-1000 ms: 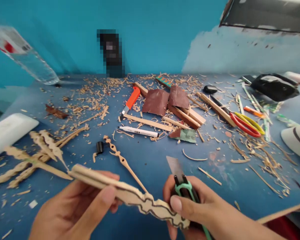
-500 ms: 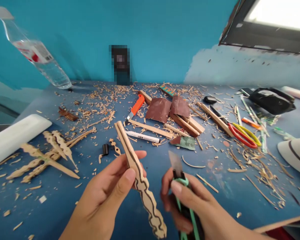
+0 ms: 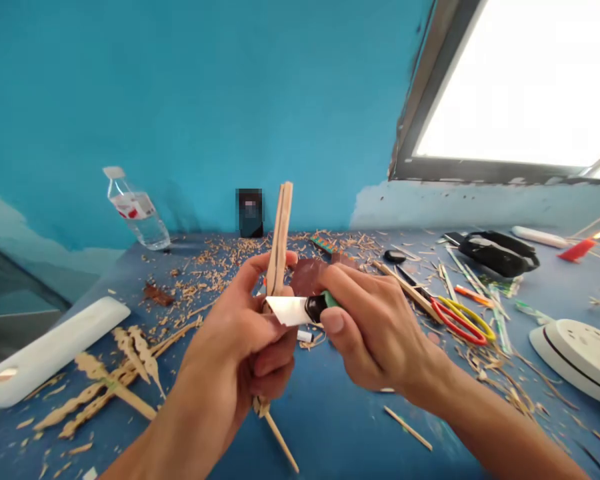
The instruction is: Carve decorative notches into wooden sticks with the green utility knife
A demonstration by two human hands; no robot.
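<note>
My left hand (image 3: 243,340) is closed round a long wooden stick (image 3: 280,237), held nearly upright in front of me with its top end pointing up. My right hand (image 3: 375,333) grips a green and black utility knife (image 3: 300,310) with its blade turned left and pressed against the stick just above my left thumb. Both hands are raised above the blue table (image 3: 330,413). The lower part of the stick is hidden behind my left fingers.
Carved wavy sticks (image 3: 115,373) lie at the left beside a white block (image 3: 50,350). A water bottle (image 3: 135,210) stands at the back. Red and yellow scissors (image 3: 457,320), a black case (image 3: 497,250), a white hat (image 3: 580,357), sandpaper and wood shavings litter the table.
My left hand has swung the stick from lying flat to upright and lifted it. My right hand has brought the knife blade against it. The view has tilted up.
</note>
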